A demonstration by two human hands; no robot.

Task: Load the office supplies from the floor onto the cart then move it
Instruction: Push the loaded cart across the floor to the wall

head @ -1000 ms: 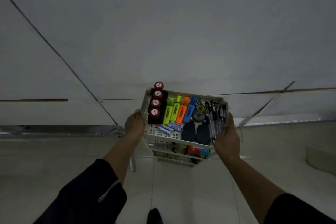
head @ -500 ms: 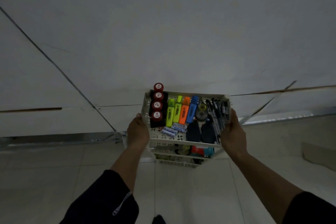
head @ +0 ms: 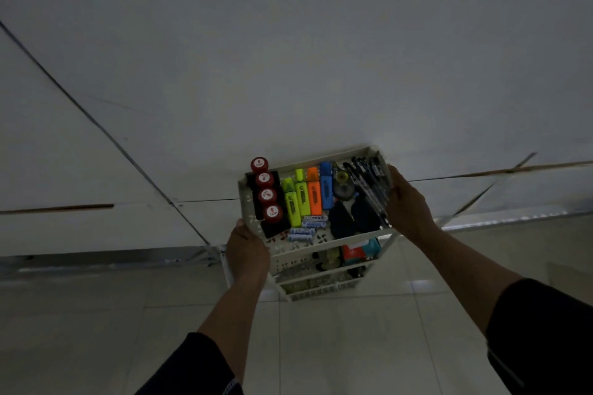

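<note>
L hand (head: 247,250) is clamped on the near-left corner of the white perforated plastic cart (head: 306,261), thumb up along the top tray's left rim. R hand (head: 407,205) grips the tray's right rim, fingers curled over the edge next to the pens. Both sleeves are dark; forearms bare.

Cart stands on pale floor tiles (head: 353,346), right up against a white wall (head: 288,42), w/ the top tray skewed so its right end sits farther from the camera.

Top tray, L to R: four red round-capped bottles (head: 267,194) in a row, one poking past the far rim; two yellow-green highlighters (head: 296,202); orange highlighter (head: 314,194); blue highlighter (head: 326,185); a clear tape dispenser (head: 342,185); bundle of black pens (head: 369,184) along the right side. Near front: small blue-white batteries (head: 306,228) and two dark rounded items (head: 351,218), type unclear.

Lower shelf holds a red and a teal item (head: 361,250), mostly hidden. Bottom tier too dim to read.
</note>
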